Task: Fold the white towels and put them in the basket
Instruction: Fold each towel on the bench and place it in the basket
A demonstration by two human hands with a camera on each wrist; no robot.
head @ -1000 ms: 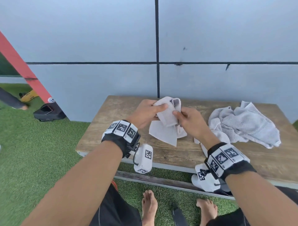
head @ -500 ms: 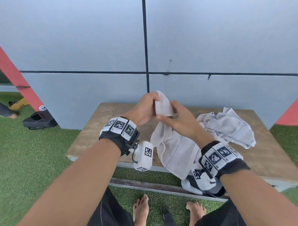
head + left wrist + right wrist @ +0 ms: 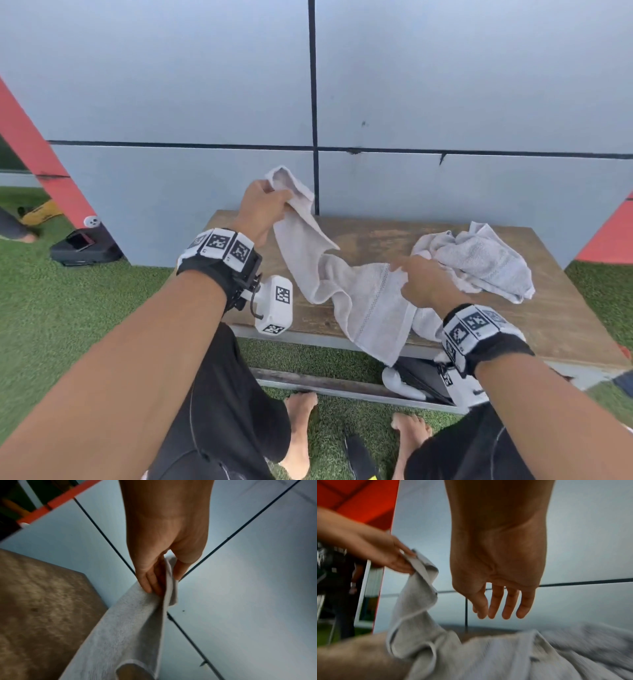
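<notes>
My left hand point(image 3: 262, 209) pinches one corner of the white towel point(image 3: 363, 298) high at 11 o'clock above the wooden table point(image 3: 376, 236). My right hand point(image 3: 494, 574) hangs with relaxed, straight fingers over the cloth at 3 o'clock. I judge it should catch the neighbouring corner and stretch the edge flat. A second crumpled towel point(image 3: 479, 263) waits at 2 o'clock; I see no basket.

I'm holding a pale grey-white towel point(image 3: 363, 301); another white towel point(image 3: 479, 263) is lying on the brown wooden table point(image 3: 565, 325). Green turf point(image 3: 68, 308) is showing below, black-and-white checkered wristbands point(image 3: 219, 245) on me.
</notes>
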